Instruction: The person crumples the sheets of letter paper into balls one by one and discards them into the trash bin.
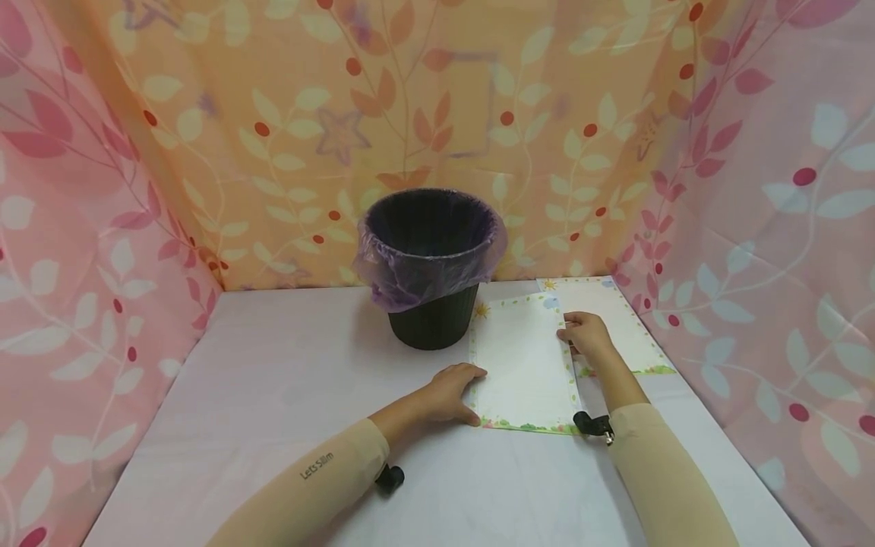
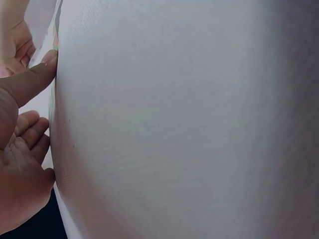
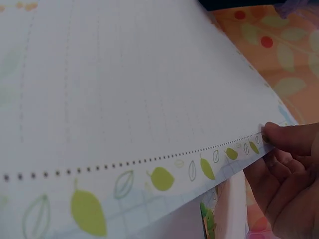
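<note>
A white sheet of paper [image 1: 525, 361] with a printed border of leaves, flowers and a small sun lies in front of me, to the right of the middle. My right hand [image 1: 589, 334] pinches its right edge near the top corner. In the right wrist view the thumb [image 3: 291, 138] is over the leaf border and the other fingers are under it, and that edge is raised. At the paper's left edge, my left hand [image 1: 447, 393] touches it near the bottom, thumb and fingers spread apart. Only part of this hand [image 2: 22, 189] appears in the left wrist view.
A second sheet [image 1: 625, 323] with a similar border lies behind the first, on the right. Behind and left of the papers stands a black bin [image 1: 432, 323] lined with a purple plastic bag [image 1: 417, 277]. Patterned curtains [image 1: 287, 190] enclose the white table [image 1: 287, 365] on three sides.
</note>
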Action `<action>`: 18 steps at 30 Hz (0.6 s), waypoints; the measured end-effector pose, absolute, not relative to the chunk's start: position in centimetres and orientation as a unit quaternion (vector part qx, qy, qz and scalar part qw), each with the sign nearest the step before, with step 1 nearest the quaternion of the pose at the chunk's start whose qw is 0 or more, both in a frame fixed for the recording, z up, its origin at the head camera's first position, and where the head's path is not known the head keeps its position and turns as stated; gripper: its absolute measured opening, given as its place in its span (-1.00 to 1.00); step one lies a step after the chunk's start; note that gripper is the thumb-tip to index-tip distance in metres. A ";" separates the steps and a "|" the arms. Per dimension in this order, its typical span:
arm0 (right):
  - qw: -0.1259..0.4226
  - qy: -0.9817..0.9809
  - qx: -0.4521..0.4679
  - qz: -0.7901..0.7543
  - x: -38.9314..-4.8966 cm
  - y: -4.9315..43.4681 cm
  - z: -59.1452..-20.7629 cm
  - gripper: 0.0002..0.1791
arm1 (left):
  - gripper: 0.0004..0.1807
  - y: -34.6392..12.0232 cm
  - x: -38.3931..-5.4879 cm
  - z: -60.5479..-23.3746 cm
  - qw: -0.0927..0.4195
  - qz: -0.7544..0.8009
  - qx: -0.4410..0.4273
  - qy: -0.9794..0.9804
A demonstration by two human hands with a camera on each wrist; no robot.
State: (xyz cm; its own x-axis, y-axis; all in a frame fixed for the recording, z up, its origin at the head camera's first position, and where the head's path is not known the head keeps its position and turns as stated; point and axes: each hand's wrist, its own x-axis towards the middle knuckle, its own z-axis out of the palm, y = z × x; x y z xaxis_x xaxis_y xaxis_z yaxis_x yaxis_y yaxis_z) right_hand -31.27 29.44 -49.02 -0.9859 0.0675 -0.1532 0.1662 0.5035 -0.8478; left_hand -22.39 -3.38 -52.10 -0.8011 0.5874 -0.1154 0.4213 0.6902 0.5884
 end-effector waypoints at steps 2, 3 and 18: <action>0.045 0.866 0.065 -0.494 -31.1 29.6 -49.2 -0.37 | 0.03 -3.3 -22.4 -52.2 0.147 0.280 0.280 0.907; 0.042 0.866 0.064 -0.494 -31.1 29.7 -49.2 -0.37 | 0.04 -3.3 -22.4 -52.3 0.146 0.280 0.281 0.906; -0.006 0.821 0.083 -0.565 -29.2 31.8 -48.5 -0.39 | 0.35 -2.5 -23.0 -52.1 0.095 0.295 0.229 0.923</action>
State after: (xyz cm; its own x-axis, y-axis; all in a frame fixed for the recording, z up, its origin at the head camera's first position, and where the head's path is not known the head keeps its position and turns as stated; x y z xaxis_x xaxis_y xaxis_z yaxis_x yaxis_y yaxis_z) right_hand -29.16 31.76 -48.46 -0.9861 0.1436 -0.0833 0.1290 0.3474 -0.9288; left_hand -23.05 -2.49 -52.11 -0.8769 0.4790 -0.0395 0.3669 0.7203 0.5887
